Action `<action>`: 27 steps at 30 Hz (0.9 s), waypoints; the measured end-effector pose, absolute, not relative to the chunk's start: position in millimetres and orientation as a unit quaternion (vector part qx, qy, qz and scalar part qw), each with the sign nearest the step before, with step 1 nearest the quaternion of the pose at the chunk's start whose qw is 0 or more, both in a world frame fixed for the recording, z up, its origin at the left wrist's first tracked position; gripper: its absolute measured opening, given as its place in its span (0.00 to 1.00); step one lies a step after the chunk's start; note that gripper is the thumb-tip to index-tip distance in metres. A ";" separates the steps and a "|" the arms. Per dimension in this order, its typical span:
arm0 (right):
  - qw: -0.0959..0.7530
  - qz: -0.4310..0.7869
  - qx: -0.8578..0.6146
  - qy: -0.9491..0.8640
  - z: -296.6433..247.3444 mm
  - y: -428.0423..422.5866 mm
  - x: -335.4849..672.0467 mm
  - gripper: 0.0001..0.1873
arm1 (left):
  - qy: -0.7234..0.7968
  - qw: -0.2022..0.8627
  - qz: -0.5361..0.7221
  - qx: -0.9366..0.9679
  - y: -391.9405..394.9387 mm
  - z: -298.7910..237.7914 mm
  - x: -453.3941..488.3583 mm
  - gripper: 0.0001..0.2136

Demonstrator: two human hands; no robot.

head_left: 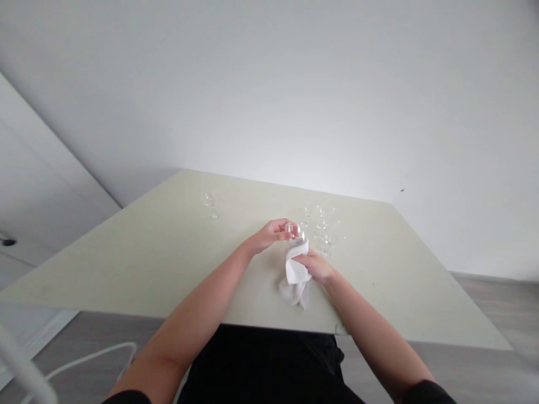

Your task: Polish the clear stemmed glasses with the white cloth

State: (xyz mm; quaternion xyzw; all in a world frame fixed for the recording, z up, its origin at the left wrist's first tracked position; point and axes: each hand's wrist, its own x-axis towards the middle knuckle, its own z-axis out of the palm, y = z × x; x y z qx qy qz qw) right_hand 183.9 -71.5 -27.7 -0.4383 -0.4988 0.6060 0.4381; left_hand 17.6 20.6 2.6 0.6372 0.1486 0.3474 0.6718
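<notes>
Over the table's near middle, my left hand (273, 233) has its fingers curled around the bowl of a clear glass (296, 230). A white cloth (296, 269) is bunched in my right hand (315, 266), with its upper edge against the glass and its loose end hanging toward the tabletop. The lower part of the glass is hidden by the cloth. Just beyond my right hand stand several clear stemmed glasses (322, 227), hard to tell apart.
The pale table (168, 264) reaches back to a white wall (269, 90). One stemmed glass (211, 205) stands apart at the far left of the table. A white door (37, 146) is at the left.
</notes>
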 end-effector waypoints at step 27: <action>0.473 0.552 -0.443 -0.524 -38.5 -67.3 175.1 0.20 | 0.124 0.709 0.352 0.598 20.1 -0.2 19.1 0.25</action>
